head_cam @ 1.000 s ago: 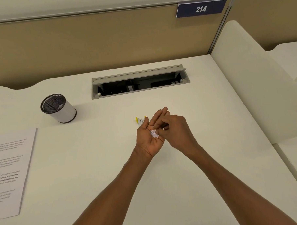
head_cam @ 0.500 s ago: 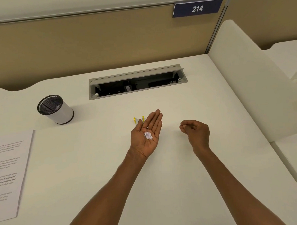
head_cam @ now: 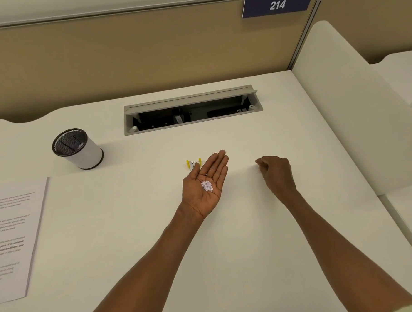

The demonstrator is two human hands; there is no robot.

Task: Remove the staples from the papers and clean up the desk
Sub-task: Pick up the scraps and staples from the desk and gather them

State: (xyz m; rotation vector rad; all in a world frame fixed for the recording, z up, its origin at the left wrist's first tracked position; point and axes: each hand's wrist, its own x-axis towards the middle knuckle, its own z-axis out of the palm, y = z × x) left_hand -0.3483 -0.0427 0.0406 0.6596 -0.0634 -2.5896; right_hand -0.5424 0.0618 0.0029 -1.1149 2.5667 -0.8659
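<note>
Across the white desk (head_cam: 228, 261), both hands had barely shifted: left hand (head_cam: 205, 186) flat, cradling one scrap pile (head_cam: 207, 186); right hand (head_cam: 277, 174) curled, contents unclear.

Two bare forearms are seen, uncovered from the lower edge of the picture to the wrists. No watch, ring or bracelet is worn on the left hand (head_cam: 205, 185) or the right hand (head_cam: 277, 174). A sliver of pale sleeve (head_cam: 411, 309) is seen at the bottom right corner.
</note>
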